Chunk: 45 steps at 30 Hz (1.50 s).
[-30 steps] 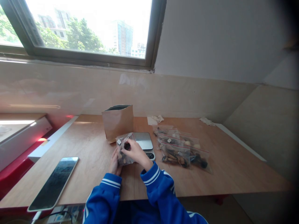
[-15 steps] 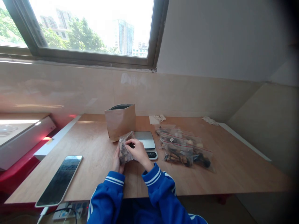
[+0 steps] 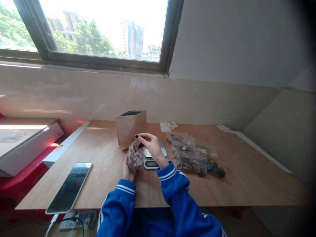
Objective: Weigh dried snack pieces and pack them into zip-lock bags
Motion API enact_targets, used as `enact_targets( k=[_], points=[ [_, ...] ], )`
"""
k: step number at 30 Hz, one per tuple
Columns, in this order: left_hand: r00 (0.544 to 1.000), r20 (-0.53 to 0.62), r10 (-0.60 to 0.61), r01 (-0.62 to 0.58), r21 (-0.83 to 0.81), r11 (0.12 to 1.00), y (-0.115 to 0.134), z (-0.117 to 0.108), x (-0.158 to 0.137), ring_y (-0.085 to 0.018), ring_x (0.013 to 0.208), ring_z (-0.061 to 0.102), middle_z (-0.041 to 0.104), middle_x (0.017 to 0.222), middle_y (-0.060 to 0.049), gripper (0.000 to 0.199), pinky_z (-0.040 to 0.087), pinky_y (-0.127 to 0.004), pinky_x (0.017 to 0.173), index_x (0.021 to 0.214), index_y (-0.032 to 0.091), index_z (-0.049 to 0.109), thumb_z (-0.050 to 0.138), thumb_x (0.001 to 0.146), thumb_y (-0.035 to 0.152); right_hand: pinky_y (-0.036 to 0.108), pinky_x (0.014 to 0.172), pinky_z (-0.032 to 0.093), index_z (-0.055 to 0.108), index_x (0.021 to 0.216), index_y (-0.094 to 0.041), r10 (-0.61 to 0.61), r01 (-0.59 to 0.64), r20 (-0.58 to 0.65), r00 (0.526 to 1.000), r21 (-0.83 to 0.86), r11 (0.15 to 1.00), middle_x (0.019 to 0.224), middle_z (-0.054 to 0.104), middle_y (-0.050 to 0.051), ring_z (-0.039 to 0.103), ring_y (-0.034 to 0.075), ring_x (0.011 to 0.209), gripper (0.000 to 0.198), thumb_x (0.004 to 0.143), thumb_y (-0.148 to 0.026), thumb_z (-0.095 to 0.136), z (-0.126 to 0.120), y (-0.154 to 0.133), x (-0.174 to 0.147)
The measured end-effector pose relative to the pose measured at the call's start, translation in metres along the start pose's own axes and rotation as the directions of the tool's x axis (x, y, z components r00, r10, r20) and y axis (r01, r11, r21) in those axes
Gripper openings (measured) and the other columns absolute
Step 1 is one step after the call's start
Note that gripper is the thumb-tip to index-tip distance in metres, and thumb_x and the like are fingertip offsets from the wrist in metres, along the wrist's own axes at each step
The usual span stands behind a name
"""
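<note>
My left hand (image 3: 127,171) is wrapped round the lower left side of a clear plastic zip bag (image 3: 135,158), which stands tilted with dark and brown dried pieces inside. Just over its mouth, my right hand (image 3: 153,147) pinches a small dark piece (image 3: 137,136) between thumb and fingertips. What kind of piece it is cannot be made out. Behind the right hand is a small kitchen scale (image 3: 163,148) with a silver plate, partly covered by the hand and wrist. An open brown paper bag (image 3: 130,128) stands upright behind the plastic bag.
Several clear zip bags (image 3: 190,161) of dried brown, dark and pale pieces lie overlapping to the right. A phone (image 3: 70,187) with a white cable lies at the left front. Crumpled white paper (image 3: 171,125) sits near the wall, another (image 3: 224,129) at the back right.
My right hand has risen from inside the plastic bag's mouth and now holds a small dark piece above it. The bag's mouth has opened wider. The view has shifted slightly.
</note>
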State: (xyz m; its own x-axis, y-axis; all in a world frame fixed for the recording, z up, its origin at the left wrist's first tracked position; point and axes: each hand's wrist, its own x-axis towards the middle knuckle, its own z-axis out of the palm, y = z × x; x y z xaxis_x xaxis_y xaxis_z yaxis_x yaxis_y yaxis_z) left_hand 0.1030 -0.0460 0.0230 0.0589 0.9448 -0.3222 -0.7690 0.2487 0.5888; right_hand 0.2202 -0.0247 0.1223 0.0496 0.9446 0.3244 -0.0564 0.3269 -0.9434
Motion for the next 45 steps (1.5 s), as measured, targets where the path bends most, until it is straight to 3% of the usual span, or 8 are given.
enact_targets(
  k=[5, 10, 15, 18, 22, 33, 40, 45],
  points=[
    [0.999, -0.02, -0.028, 0.027, -0.036, 0.999, 0.003, 0.005, -0.005, -0.023, 0.1, 0.065, 0.071, 0.102, -0.011, 0.045, 0.048, -0.033, 0.093, 0.128, 0.011, 0.051, 0.038, 0.091, 0.033, 0.028, 0.072, 0.052, 0.072, 0.088, -0.017, -0.073, 0.073, -0.008, 0.997, 0.058, 0.996, 0.093, 0.072, 0.007, 0.064, 0.017, 0.079, 0.025, 0.072, -0.035, 0.069, 0.006, -0.021, 0.029],
    [0.998, -0.026, -0.048, 0.047, -0.055, 0.997, 0.002, 0.005, -0.005, -0.023, 0.098, 0.065, 0.071, 0.098, -0.01, 0.048, 0.048, -0.035, 0.094, 0.132, 0.011, 0.048, 0.041, 0.09, 0.034, 0.026, 0.072, 0.051, 0.07, 0.091, -0.016, -0.242, 0.247, -0.059, 0.968, 0.092, 0.965, 0.087, 0.071, 0.005, 0.063, 0.015, 0.078, 0.024, 0.074, -0.033, 0.067, 0.015, -0.052, 0.086],
    [0.999, -0.007, -0.033, 0.032, -0.049, 0.998, 0.0, 0.0, -0.001, -0.023, 0.1, 0.064, 0.072, 0.097, -0.008, 0.046, 0.046, -0.036, 0.097, 0.127, 0.012, 0.053, 0.043, 0.089, 0.035, 0.027, 0.082, 0.049, 0.068, 0.092, -0.017, -0.418, 0.401, -0.102, 0.903, -0.152, 0.903, 0.099, 0.067, 0.007, 0.061, 0.016, 0.093, 0.019, 0.083, -0.03, 0.058, 0.033, -0.056, 0.127],
    [0.999, -0.024, -0.036, 0.035, -0.038, 0.999, 0.001, 0.0, -0.002, -0.024, 0.103, 0.063, 0.072, 0.095, -0.009, 0.045, 0.044, -0.035, 0.099, 0.124, 0.009, 0.055, 0.043, 0.089, 0.035, 0.029, 0.096, 0.041, 0.069, 0.09, -0.019, -0.497, 0.433, -0.085, 0.864, -0.38, 0.817, 0.111, 0.061, 0.007, 0.054, 0.017, 0.11, 0.017, 0.088, -0.024, 0.053, 0.043, -0.042, 0.127],
    [0.999, -0.008, -0.047, 0.046, -0.024, 0.999, 0.0, 0.001, -0.004, -0.024, 0.107, 0.062, 0.073, 0.094, -0.008, 0.045, 0.044, -0.038, 0.1, 0.125, 0.013, 0.055, 0.043, 0.089, 0.035, 0.029, 0.101, 0.037, 0.069, 0.091, -0.02, -0.466, 0.41, 0.029, 0.884, -0.527, 0.744, 0.114, 0.058, 0.008, 0.051, 0.017, 0.114, 0.019, 0.089, -0.02, 0.05, 0.048, -0.024, 0.118],
    [0.999, 0.012, -0.05, 0.05, -0.078, 0.996, -0.001, -0.004, 0.001, -0.021, 0.103, 0.064, 0.072, 0.099, -0.009, 0.048, 0.047, -0.032, 0.096, 0.129, 0.012, 0.051, 0.041, 0.089, 0.036, 0.027, 0.092, 0.043, 0.066, 0.092, -0.022, -0.469, 0.553, 0.292, 0.833, -0.431, 0.713, 0.101, 0.065, 0.004, 0.058, 0.016, 0.102, 0.016, 0.089, -0.024, 0.05, 0.029, -0.03, 0.106],
    [1.0, -0.027, -0.012, 0.009, -0.091, 0.996, 0.004, 0.001, -0.004, -0.022, 0.103, 0.064, 0.072, 0.097, -0.008, 0.044, 0.049, -0.033, 0.092, 0.127, 0.014, 0.052, 0.04, 0.089, 0.032, 0.038, 0.108, 0.029, 0.064, 0.105, -0.023, -0.439, 0.57, 0.372, 0.818, -0.635, 0.522, 0.128, 0.058, 0.005, 0.047, 0.02, 0.12, 0.026, 0.095, -0.026, 0.04, 0.029, -0.029, 0.089],
    [0.999, -0.035, 0.027, -0.03, -0.1, 0.995, 0.005, 0.002, -0.005, -0.022, 0.109, 0.061, 0.071, 0.101, -0.009, 0.043, 0.049, -0.032, 0.092, 0.126, 0.014, 0.053, 0.039, 0.088, 0.03, 0.045, 0.112, 0.019, 0.048, 0.13, -0.026, -0.42, 0.547, 0.368, 0.83, -0.687, 0.479, 0.141, 0.045, 0.004, 0.035, 0.023, 0.132, 0.038, 0.094, -0.022, 0.037, 0.034, -0.023, 0.079]
  ],
)
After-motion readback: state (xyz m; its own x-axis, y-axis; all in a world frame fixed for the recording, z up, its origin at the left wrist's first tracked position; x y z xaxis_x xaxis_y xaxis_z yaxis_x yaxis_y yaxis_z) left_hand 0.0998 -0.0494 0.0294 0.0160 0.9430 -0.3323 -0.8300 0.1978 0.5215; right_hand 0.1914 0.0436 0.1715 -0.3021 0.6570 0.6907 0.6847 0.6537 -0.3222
